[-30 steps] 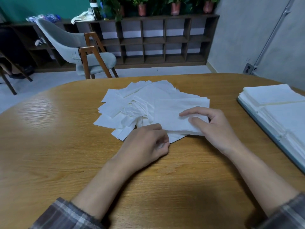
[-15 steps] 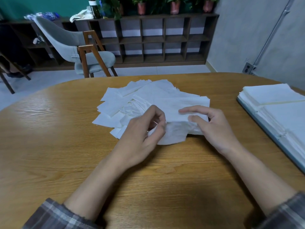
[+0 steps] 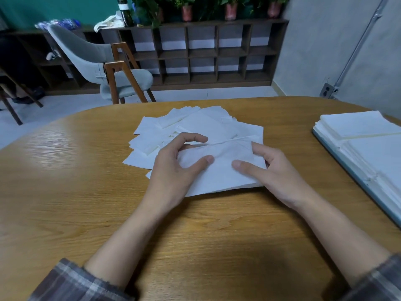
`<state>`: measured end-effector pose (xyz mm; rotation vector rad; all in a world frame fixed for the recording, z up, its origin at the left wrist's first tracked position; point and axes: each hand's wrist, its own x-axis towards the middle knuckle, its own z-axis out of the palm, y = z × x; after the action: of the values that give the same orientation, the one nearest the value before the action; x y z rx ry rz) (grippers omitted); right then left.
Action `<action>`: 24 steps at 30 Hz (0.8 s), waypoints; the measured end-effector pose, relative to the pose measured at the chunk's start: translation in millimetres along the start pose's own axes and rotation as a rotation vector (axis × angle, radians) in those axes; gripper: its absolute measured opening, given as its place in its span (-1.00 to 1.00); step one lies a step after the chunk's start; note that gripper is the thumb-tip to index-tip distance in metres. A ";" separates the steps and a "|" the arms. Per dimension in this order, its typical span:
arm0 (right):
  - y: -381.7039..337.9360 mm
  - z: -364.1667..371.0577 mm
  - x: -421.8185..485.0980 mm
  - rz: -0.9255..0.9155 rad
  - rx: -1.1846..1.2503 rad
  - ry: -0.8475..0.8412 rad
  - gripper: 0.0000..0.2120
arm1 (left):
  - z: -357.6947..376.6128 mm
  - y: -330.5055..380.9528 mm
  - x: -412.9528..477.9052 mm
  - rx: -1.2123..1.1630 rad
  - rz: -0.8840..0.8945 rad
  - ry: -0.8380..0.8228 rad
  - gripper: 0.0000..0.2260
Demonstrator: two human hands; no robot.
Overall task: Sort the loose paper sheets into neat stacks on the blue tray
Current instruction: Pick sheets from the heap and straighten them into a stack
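Observation:
A loose pile of white paper sheets (image 3: 188, 129) lies in the middle of the wooden table. One sheet (image 3: 221, 170) is lifted off the pile's near side, spread between both hands. My left hand (image 3: 173, 168) pinches its left edge with thumb on top and fingers curled behind. My right hand (image 3: 273, 170) grips its right edge, thumb lying across the top. The blue tray (image 3: 338, 161) sits at the right edge of the table, bearing neat white stacks (image 3: 360, 127).
A grey chair with wooden legs (image 3: 112, 68) stands beyond the table's far edge. A dark cubby shelf (image 3: 204, 53) with potted plants runs along the back wall. Bare wood lies between me and the pile and to its left.
My left hand rose from the table's near side of the pile and took hold of a sheet. Both hands now hold that sheet spread flat, nearer to me.

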<state>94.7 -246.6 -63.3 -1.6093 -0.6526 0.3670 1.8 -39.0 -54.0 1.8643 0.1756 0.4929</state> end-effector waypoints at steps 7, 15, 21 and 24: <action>-0.9 7.8 -1.1 -0.028 -0.039 -0.065 -0.52 | 3.9 0.4 -2.4 0.030 0.012 -0.014 -0.73; -0.6 7.8 -0.4 -0.042 -0.072 -0.013 -0.49 | 5.5 -1.6 -3.9 0.064 0.010 -0.003 -0.70; -2.8 2.9 0.8 -0.019 0.390 -0.034 -0.35 | 6.1 4.0 -4.1 -0.018 -0.116 0.027 -0.41; -3.1 2.2 1.2 -0.007 0.513 -0.010 -0.28 | 5.6 9.0 -3.0 -0.340 -0.245 -0.098 -0.52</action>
<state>93.8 -244.0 -60.5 -1.1167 -0.5187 0.4923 0.4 -48.1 -47.9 1.5056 0.2358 0.2440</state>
